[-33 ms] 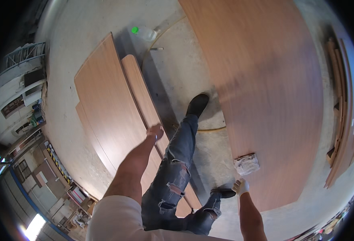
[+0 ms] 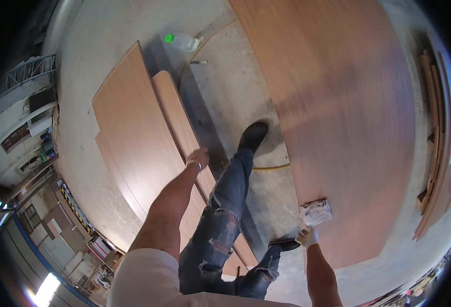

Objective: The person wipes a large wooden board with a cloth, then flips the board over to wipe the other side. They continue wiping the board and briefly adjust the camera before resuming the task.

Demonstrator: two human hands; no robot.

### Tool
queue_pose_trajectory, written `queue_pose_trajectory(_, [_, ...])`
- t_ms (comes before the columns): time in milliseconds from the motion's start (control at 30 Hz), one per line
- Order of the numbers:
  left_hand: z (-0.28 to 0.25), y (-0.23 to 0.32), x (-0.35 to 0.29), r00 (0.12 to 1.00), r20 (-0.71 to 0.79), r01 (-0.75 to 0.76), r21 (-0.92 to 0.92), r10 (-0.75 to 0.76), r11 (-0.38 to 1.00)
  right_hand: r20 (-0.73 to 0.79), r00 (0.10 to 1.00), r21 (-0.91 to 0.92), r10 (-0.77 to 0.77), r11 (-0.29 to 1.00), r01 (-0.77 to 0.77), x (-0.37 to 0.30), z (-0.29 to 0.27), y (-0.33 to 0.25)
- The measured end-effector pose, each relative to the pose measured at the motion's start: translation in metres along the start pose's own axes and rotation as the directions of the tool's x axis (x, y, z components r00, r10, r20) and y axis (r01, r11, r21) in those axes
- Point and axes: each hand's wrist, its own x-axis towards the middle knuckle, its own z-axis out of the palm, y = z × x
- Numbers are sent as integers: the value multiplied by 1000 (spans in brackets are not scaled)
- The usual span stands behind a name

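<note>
My left hand [image 2: 197, 157], with a light band at the wrist, is loosely closed above the narrow wood strip [image 2: 170, 92] lying along the wide wood-grain panel [image 2: 133, 123]; nothing shows in its fingers. At the lower right, my right hand [image 2: 308, 237], with white covering around the palm and wrist, has its fingers curled beside the near left edge of a large brown wood-grain board [image 2: 338, 153]. A smudged whitish pad [image 2: 316, 212] with a brown edge rests on that board just beyond the fingers. Whether the hand grips a part of it cannot be made out.
A yellowish hose [image 2: 270, 167] curves over the concrete floor [image 2: 225, 87] between the boards, near my dark shoe [image 2: 254, 136]. Farther off lies a clear bottle with a green cap [image 2: 182, 42]. Long wooden pieces [image 2: 433, 148] are stacked at the far right.
My left hand has moved slightly away from me along the narrow strip. The view has shifted a little; my right hand stays close to the whitish pad.
</note>
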Motion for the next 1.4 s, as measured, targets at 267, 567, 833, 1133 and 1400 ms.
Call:
queue_pose_trajectory(267, [-194,7,247,982,-188,20,243,26,970,-313,949,148,47,989,1,6,154,-131])
queue_pose_trajectory(567, [-209,101,336,902,-375,-89,322,213,942,-200,127,-666,-972,230,710,-30,89,-298])
queue_pose_trajectory(833, [-203,64,372,767,-401,-128,670,501,732,344,32,-656,-938,-216,723,-137,354,-160])
queue_pose_trajectory(1133, [-171,126,116,360,11,-925,138,933,355,746,527,53,-407,825,562,-157,522,-19])
queue_pose_trajectory(1400, [-200,136,68,329,194,-943,121,924,310,726,653,-175,-214,861,477,-170,532,-43])
